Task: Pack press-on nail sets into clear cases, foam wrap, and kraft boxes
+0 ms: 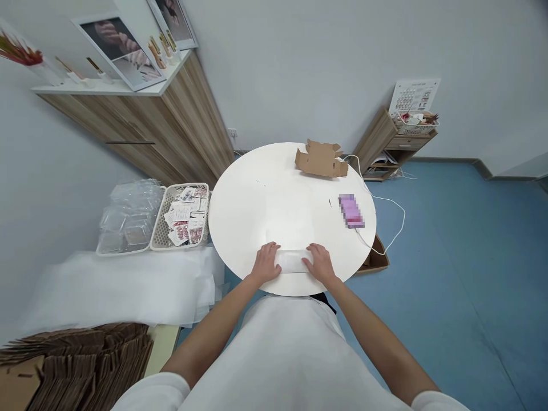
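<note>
Near the front edge of the round white table, a flat white wrapped packet [294, 261] lies lengthwise between my hands. My left hand [266, 264] grips its left end, thumb on top and fingers curled along the far side. At the right end, my right hand [320, 264] holds it the same way. A thin, pale translucent sheet [290, 220] seems to stretch flat beyond the packet, hard to tell from the tabletop. What is inside the wrapping is hidden.
On the table [240, 211] are an unfolded cardboard box [321, 158] and a pixelated purple phone [351, 211] with a white cable. To the left stand a basket of printed cards [184, 217], clear plastic trays [131, 217], white foam sheets [128, 285] and stacked flat cardboard [81, 359].
</note>
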### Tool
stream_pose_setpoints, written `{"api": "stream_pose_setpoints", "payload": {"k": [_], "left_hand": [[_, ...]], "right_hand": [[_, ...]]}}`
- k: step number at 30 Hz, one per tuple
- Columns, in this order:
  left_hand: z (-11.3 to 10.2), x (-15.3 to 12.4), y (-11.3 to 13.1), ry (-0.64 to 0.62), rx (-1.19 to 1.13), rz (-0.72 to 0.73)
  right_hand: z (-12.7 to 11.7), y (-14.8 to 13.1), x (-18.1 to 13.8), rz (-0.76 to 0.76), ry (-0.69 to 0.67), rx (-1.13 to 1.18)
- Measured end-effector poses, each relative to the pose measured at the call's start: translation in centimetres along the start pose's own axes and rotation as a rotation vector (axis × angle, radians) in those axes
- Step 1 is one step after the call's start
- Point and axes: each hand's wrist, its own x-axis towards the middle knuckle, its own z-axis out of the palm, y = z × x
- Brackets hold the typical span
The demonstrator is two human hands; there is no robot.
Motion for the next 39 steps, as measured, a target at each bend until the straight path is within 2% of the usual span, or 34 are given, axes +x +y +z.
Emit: {"api": "stream_pose_setpoints", "payload": {"k": [3,5,9,15,18,23,25,28,30,33,36,39], "left_hand": [[-0.2,0.7,1.2,-0.141,0.057,0.19],[-0.2,1.1,1.4,-0.197,0.087,0.207],[-0.4,0.7,1.1,-0.247,0.08,0.224],[-0.6,-1.0,0.7,-0.413,-0.071,0.236],[-0.9,-0.3,0.3,-0.432,-0.174,0.158],[-1.7,2.4,-1.4,-0.451,-0.351,-0.088],[-1.7,3.1,-2.2,-0.412,-0.387,-0.186],[-1.4,3.3,-3.2,-0.293,-0.339,-0.306],[-1.1,3.1,-3.6,-0.24,-0.278,-0.349],[-0.8,2.5,-3.9,-0.225,-0.229,-0.374],[-0.9,1.8,-3.4,-0.139,-0.135,-0.359],[-1.1,1.4,-2.2,-0.044,-0.002,-0.177]], "right_hand": [[-0.1,-0.9,0.8,-0.283,-0.221,-0.026],[-0.1,-1.2,1.3,-0.324,-0.309,-0.045],[-0.1,-1.6,0.8,-0.279,-0.369,-0.007],[-1.0,-1.9,-1.4,-0.24,-0.521,0.162],[-1.8,-1.7,-0.5,-0.153,-0.512,0.259],[-2.6,-0.6,2.8,0.126,-0.536,0.456],[-2.4,-0.1,3.6,0.212,-0.499,0.487],[-1.6,0.8,3.9,0.318,-0.372,0.456],[-1.1,1.4,3.6,0.385,-0.281,0.419],[-0.4,2.2,2.7,0.441,-0.175,0.395],[0.0,2.6,1.6,0.445,-0.016,0.339],[-0.1,2.4,0.7,0.357,0.159,0.209]]}}
